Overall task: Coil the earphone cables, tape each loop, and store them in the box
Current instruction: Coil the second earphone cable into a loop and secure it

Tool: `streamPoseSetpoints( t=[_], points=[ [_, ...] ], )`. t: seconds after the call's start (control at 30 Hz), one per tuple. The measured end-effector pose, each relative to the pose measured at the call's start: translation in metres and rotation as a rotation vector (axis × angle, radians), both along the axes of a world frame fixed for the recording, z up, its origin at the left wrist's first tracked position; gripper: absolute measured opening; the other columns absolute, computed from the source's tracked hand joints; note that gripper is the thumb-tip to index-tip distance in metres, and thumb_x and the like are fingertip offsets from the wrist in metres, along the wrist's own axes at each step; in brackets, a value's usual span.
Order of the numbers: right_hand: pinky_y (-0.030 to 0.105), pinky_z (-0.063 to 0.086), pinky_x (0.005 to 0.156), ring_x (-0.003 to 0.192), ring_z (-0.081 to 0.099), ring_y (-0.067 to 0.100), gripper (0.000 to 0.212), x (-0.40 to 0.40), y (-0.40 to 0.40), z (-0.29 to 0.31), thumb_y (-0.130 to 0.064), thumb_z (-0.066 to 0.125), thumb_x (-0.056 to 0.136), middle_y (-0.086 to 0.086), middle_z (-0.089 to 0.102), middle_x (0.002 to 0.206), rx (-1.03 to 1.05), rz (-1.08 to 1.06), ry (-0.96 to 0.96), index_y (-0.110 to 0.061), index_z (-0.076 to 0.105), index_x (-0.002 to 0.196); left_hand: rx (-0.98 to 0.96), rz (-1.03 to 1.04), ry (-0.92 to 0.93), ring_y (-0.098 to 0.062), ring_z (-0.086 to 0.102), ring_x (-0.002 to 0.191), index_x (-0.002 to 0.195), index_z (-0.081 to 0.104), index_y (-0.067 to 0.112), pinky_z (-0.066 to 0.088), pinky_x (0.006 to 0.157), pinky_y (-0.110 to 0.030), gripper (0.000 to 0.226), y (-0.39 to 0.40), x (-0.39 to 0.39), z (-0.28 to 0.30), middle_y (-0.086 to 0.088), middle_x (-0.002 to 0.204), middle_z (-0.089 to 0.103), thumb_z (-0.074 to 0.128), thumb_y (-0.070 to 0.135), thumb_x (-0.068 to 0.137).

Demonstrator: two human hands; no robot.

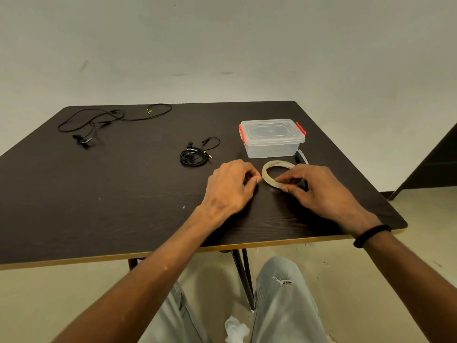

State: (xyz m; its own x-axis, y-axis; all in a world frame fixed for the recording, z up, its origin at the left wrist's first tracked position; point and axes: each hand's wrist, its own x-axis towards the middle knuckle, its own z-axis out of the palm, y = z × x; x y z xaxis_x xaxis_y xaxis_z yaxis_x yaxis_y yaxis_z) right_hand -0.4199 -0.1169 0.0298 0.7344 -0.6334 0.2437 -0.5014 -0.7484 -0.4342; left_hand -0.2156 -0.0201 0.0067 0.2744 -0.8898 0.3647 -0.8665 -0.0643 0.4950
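Pinching tape roll (277,175) near table's (123,194) front edge.

Right hand (319,188) perhaps hides cutter (302,158) partly.

Dark table (99,194) with earphones (195,154), box (272,142), tape roll (268,178).

Box (272,138) blocks behind tape roll (268,178); table (111,194) leftward open.
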Motion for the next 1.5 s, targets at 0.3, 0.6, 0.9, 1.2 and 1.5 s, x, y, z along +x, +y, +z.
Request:
streamPoseSetpoints(
  t=[0.3,0.6,0.9,1.2,1.5],
  points=[
    [0.0,0.037,0.08,0.096,0.059,0.004,0.025,0.001,0.006,0.005,-0.018,0.076,0.094,-0.003,0.074,0.115,-0.043,-0.046,0.033,-0.02,0.079,0.119,-0.033,0.028,-0.035,-0.01,0.061,0.091,0.103,0.074,0.031,0.046,0.074,-0.03,0.012,0.008,-0.01,-0.005,0.012,0.1,0.065,0.065,0.038,0.098],
    [0.039,0.055,0.074,0.094,0.064,0.025,0.029,-0.031,0.042,0.003,-0.044,0.071,0.096,0.006,0.069,0.102,-0.132,-0.617,0.123,-0.018,0.075,0.109,-0.017,0.047,0.044,-0.008,0.06,0.085,0.101,0.079,0.029,0.053,0.077,-0.033,0.012,0.008,-0.007,-0.003,0.01,0.097,0.065,0.072,0.036,0.095],
    [0.04,0.058,0.072,0.083,0.064,0.029,0.041,-0.06,0.033,0.045,-0.05,0.087,0.071,0.004,0.064,0.084,0.019,-0.696,0.52,-0.021,0.064,0.089,-0.018,0.057,0.051,-0.005,0.053,0.08,0.107,0.08,0.027,0.041,0.074,-0.025,0.015,0.01,-0.008,-0.003,0.012,0.095,0.059,0.069,0.031,0.097],
    [0.036,0.06,0.068,0.076,0.076,0.021,0.024,-0.095,0.041,0.071,-0.011,0.084,0.084,0.001,0.08,0.076,0.502,-0.519,0.208,-0.021,0.074,0.104,-0.028,0.039,0.066,-0.008,0.055,0.079,0.107,0.081,0.027,0.048,0.075,-0.029,0.016,0.01,-0.006,-0.005,0.009,0.095,0.062,0.07,0.031,0.097],
    [0.029,0.051,0.072,0.083,0.068,0.018,0.044,-0.088,0.05,0.095,-0.033,0.093,0.075,-0.003,0.073,0.093,0.002,-0.455,0.26,-0.029,0.074,0.114,-0.034,0.046,0.099,-0.008,0.062,0.082,0.106,0.082,0.026,0.057,0.081,-0.033,0.015,0.006,-0.004,-0.005,0.005,0.102,0.07,0.074,0.031,0.094]
  ],
)
